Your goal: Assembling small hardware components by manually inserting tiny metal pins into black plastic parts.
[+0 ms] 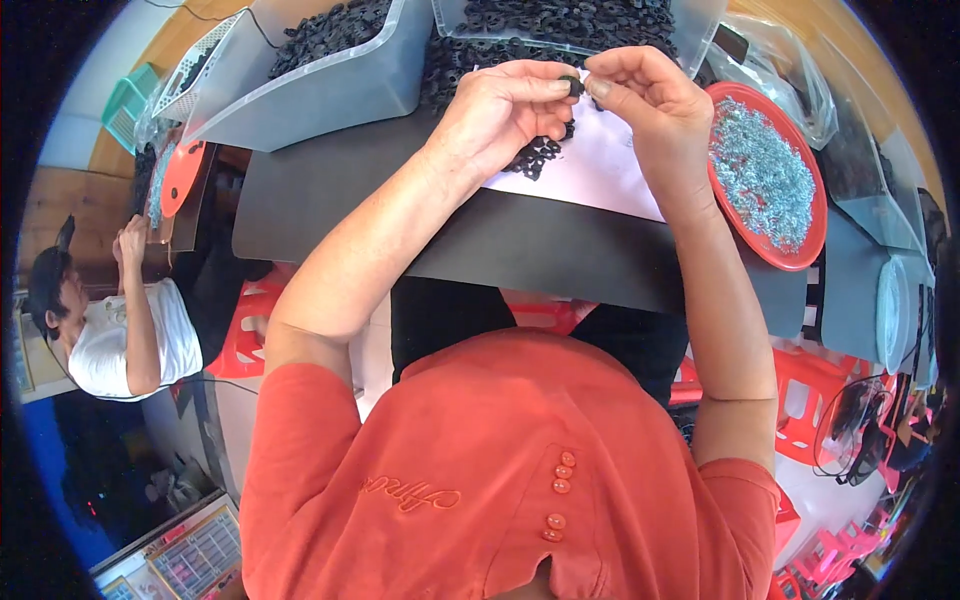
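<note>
Above the white sheet (600,170) my two hands meet fingertip to fingertip. My left hand (500,108) pinches a small black part (574,86) between thumb and forefinger. Close beside it, the thumb and forefinger of my right hand (655,105) are pressed together at the part's edge; whatever they grip is too small to make out. A little heap of similar black parts (535,158) lies on the sheet below my left hand. Right of my right hand, a red oval tray (818,225) holds a pile of small silvery-blue pieces (762,175).
Clear plastic bins (330,112) full of black parts stand along the far side of the dark table (300,190). A clear plastic bag (790,70) lies beyond the red tray. At the left, another person (130,330) sits working by an orange-red tray (181,178).
</note>
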Tool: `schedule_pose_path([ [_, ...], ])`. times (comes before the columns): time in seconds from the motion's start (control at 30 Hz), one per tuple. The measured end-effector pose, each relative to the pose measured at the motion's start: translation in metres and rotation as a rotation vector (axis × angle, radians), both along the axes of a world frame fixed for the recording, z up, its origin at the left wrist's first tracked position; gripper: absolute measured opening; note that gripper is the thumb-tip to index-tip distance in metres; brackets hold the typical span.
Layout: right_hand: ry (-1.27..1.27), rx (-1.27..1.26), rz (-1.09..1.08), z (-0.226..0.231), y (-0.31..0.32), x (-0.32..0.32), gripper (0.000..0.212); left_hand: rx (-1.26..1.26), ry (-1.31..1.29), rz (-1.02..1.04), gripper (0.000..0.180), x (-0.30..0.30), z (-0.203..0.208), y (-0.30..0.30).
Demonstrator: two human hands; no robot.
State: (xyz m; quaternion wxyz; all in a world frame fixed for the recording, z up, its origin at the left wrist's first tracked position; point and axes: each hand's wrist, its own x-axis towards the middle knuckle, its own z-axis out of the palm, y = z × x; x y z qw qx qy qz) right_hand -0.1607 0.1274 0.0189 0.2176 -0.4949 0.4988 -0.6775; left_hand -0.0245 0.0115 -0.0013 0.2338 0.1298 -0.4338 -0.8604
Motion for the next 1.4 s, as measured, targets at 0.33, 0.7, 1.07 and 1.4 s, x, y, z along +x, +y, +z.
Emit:
schedule_pose_path([
  [0.33,0.116,0.043,-0.02,-0.011,-0.004,0.002,0.012,-0.194,-0.069,0.14,0.02,0.002,0.009,0.012],
  [0.7,0.044,-0.008,-0.109,0.0,0.0,0.001,0.015,-0.473,-0.17,0.295,0.02,0.001,0.013,0.021],
  [1.07,0.107,0.041,-0.041,-0.005,-0.002,-0.002,0.014,-0.9,-0.127,0.342,0.05,-0.003,0.007,0.028],
  [1.4,0.61,-0.038,-0.201,-0.004,0.0,0.009,0.016,-0.966,-0.152,0.345,0.052,0.001,0.012,0.026],
])
